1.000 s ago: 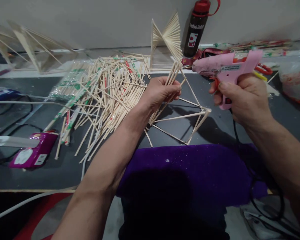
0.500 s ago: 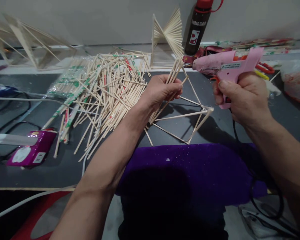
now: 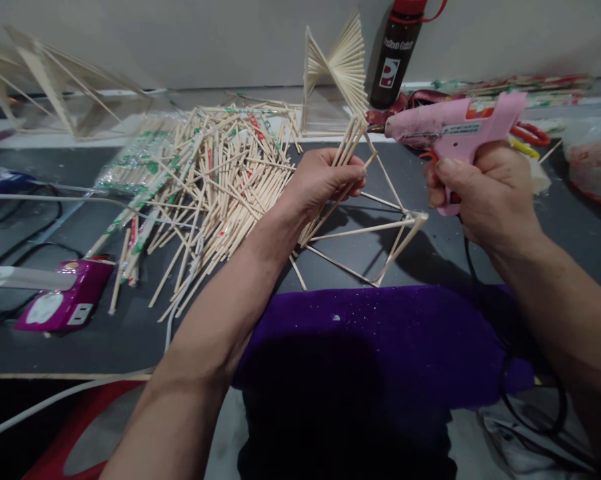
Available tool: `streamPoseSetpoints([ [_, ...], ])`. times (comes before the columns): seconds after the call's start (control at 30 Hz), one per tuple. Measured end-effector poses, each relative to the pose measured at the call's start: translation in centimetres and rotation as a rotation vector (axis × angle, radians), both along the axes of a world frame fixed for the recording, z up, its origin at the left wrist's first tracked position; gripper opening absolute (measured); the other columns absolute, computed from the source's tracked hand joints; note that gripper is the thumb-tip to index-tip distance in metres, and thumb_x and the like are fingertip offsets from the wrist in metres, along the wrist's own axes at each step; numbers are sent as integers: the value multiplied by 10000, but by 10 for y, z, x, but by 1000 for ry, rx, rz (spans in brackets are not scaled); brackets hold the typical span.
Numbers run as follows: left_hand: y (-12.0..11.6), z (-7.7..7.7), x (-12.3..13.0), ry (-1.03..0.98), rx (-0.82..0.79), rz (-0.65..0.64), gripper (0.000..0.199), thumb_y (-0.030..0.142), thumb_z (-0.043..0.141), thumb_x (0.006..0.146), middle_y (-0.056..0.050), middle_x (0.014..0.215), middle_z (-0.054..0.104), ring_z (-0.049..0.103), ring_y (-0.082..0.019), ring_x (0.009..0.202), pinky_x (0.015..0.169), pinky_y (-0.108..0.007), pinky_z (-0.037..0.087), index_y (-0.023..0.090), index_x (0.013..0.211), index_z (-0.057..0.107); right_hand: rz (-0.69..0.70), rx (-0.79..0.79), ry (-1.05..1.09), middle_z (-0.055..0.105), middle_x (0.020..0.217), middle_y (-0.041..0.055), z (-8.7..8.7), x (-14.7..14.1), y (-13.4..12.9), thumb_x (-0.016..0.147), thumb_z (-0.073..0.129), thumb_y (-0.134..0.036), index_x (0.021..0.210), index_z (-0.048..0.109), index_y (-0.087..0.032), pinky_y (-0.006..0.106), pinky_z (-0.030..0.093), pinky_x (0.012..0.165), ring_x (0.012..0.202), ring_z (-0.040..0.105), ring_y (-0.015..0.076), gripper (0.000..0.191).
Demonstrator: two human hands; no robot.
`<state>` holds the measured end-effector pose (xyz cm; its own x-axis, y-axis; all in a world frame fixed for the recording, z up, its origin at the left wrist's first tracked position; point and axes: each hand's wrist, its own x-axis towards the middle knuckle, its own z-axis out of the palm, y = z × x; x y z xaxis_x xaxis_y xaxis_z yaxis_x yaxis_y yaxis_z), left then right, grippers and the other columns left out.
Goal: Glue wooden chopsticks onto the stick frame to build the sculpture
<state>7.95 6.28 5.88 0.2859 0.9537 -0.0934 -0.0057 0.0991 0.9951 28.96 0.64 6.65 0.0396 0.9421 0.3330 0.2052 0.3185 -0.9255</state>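
My left hand (image 3: 333, 175) is closed on the left side of a stick frame (image 3: 365, 231), where several thin wooden sticks fan upward past the thumb. The frame's right corner rests over the grey table. A pink glue gun (image 3: 457, 127) is in my right hand (image 3: 480, 180), its nozzle pointing left, close to the upper ends of the sticks but apart from them. Left of my left hand lies a large loose pile of wooden sticks (image 3: 245, 180), some with green or red marked wrappers.
Behind stand a twisted stick model (image 3: 336, 67) and a dark bottle (image 3: 397, 57) with a red cap. Larger stick models (image 3: 55, 80) are back left. A purple power socket (image 3: 67, 297) sits left. Purple cloth (image 3: 370, 340) covers the front edge. A plastic bag (image 3: 593, 153) is at right.
My right hand and the glue gun have shifted very slightly left and up. My left hand and the stick frame look almost unmoved.
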Motion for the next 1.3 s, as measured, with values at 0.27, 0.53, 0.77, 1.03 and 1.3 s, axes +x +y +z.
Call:
streamPoseSetpoints([
  [0.27,1,-2,0,-2,2,-1,60,126,682,765,8,647,668,633,-83,574,643,-227,523,152,781,632,-4,-17,-46,564,629,-3,-1,5,-1,813,668,-302,699,606,-193,171,326,377,478,472,68,169],
  [0.53,1,-1,-1,-2,5,-11,66,131,691,753,-5,670,668,648,-101,604,688,-268,545,144,791,638,-5,22,-32,581,652,-1,-2,3,0,820,681,-309,706,633,-189,176,348,390,483,491,66,172],
  [0.77,0,-1,0,12,5,-8,78,149,687,735,2,654,664,624,-85,573,608,-218,497,153,783,627,10,15,-39,593,657,-1,-3,5,0,837,637,-240,721,640,-178,170,344,398,482,494,59,132],
  [1.03,1,-1,0,2,15,-11,86,138,696,734,-3,660,666,628,-83,576,641,-231,508,141,792,632,-17,10,-12,602,667,-3,2,-1,-1,798,650,-250,744,653,-175,174,330,372,459,496,55,93],
  [1.3,1,-1,-1,1,14,-31,63,138,666,751,11,643,655,619,-69,553,578,-195,466,152,777,610,50,76,-66,534,550,-8,-5,6,2,860,599,-186,659,590,-179,171,322,372,437,459,72,202],
])
